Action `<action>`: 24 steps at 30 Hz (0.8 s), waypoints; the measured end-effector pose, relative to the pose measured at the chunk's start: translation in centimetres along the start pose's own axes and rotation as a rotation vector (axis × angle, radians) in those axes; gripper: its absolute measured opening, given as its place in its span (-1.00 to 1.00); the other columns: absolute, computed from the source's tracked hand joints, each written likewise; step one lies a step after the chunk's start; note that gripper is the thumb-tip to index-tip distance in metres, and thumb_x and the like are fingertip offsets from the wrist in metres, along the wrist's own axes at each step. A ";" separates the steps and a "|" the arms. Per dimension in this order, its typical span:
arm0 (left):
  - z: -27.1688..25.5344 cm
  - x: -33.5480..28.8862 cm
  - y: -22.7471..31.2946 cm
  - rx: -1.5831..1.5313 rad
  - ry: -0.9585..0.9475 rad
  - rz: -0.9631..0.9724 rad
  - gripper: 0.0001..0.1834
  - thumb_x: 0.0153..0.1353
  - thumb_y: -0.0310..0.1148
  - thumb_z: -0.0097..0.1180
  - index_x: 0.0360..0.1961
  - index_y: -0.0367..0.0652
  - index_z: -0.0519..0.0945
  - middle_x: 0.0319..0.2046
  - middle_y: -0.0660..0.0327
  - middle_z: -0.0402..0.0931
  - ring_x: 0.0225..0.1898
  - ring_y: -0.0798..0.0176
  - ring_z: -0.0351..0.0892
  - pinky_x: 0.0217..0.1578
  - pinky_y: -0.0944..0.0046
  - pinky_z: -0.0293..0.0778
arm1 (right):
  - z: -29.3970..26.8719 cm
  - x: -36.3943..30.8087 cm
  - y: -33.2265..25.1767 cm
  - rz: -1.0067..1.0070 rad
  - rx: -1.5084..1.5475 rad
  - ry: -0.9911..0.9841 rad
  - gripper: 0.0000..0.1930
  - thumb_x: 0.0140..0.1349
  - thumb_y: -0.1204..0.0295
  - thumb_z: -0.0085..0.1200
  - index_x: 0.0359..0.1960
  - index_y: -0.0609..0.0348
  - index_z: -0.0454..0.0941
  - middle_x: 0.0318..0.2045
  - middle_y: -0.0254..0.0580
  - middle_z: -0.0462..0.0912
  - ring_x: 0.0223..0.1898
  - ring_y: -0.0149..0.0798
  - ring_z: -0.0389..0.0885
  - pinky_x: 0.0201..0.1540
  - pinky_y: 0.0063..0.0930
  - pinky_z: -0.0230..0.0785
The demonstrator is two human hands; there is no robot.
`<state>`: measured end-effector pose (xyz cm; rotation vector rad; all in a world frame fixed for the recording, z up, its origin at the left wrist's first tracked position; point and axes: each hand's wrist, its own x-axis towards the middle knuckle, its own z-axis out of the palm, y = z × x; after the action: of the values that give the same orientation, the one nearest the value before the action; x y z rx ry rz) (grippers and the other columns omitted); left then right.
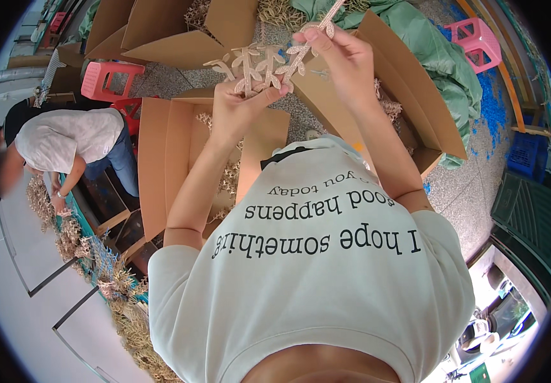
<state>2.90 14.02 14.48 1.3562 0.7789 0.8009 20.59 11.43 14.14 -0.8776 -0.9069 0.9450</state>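
Observation:
My left hand (240,110) is closed on a bunch of beige leafy sprigs (250,69), whose small leaves fan out above the thumb. Higher and to the right, my right hand (347,64) pinches a single beige leafy sprig (299,57) between thumb and fingers. This sprig slants from the upper right down to the left thumb, where its lower end meets the bunch. I cannot tell whether it is joined to the others. Beneath my hands stand open cardboard boxes, the left box (154,153) and the right box (432,118), with similar beige pieces inside.
More cardboard boxes (160,35) stand ahead. Pink plastic stools stand at the left (99,80) and far right (476,41). Green sheeting (425,57) lies past the right box, near blue scraps (494,115). At left, a person (71,137) bends over a table piled with leafy pieces (128,313).

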 end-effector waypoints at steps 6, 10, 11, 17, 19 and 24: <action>0.3 -1.0 0.9 0.079 -0.026 0.041 -0.85 -0.01 -0.58 0.18 -0.34 -0.28 0.63 -0.37 0.24 0.58 -0.33 0.45 0.49 -0.31 0.44 0.42 | -0.9 0.7 -0.2 -0.049 -0.157 -0.090 -0.80 0.15 0.45 0.07 -0.32 0.39 0.57 -0.26 -0.19 0.56 -0.23 -0.40 0.51 -0.09 -0.53 0.31; 0.3 -1.2 1.2 0.204 -0.080 0.129 -0.84 -0.05 -0.59 0.17 -0.36 -0.27 0.64 -0.35 0.23 0.59 -0.33 0.40 0.50 -0.29 0.39 0.41 | -0.8 0.5 -0.1 0.015 -0.187 -0.090 -0.81 0.15 0.47 0.06 -0.33 0.40 0.57 -0.24 -0.18 0.53 -0.18 -0.33 0.52 -0.11 -0.51 0.35; 0.3 -1.2 1.2 0.205 -0.079 0.128 -0.84 -0.05 -0.59 0.17 -0.36 -0.27 0.64 -0.35 0.23 0.59 -0.33 0.40 0.50 -0.29 0.39 0.41 | -0.8 0.5 0.1 0.040 -0.162 -0.086 -0.82 0.15 0.47 0.06 -0.34 0.40 0.57 -0.24 -0.18 0.52 -0.16 -0.30 0.53 -0.11 -0.50 0.37; 0.4 -1.2 1.1 0.296 -0.068 0.267 -0.84 -0.09 -0.58 0.19 -0.40 -0.23 0.65 -0.36 0.20 0.60 -0.32 0.35 0.52 -0.28 0.38 0.41 | -0.9 0.0 1.8 0.067 -0.214 -0.073 -0.81 0.16 0.44 0.07 -0.25 0.31 0.54 -0.20 -0.23 0.47 -0.13 -0.28 0.53 -0.11 -0.47 0.40; 0.3 -1.4 0.7 0.261 -0.060 0.236 -0.84 -0.11 -0.57 0.23 -0.41 -0.21 0.65 -0.37 0.24 0.60 -0.32 0.35 0.52 -0.17 0.34 0.36 | -0.3 -0.4 0.9 0.186 -0.108 -0.070 -0.79 0.15 0.43 0.08 -0.22 0.29 0.53 -0.19 -0.25 0.46 -0.15 -0.31 0.53 -0.13 -0.48 0.40; 0.1 -2.2 -1.2 0.312 -0.044 0.232 -0.82 -0.16 -0.55 0.28 -0.43 -0.16 0.66 -0.38 0.28 0.60 -0.31 0.32 0.52 -0.02 0.29 0.21 | -1.0 -0.1 0.3 0.360 0.142 -0.053 -0.76 0.12 0.40 0.11 -0.20 0.26 0.52 -0.26 -0.30 0.52 -0.23 -0.38 0.53 -0.19 -0.52 0.40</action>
<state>1.93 12.03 13.38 1.7613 0.7413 0.8514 21.42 11.16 13.51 -0.9128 -0.7277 1.3321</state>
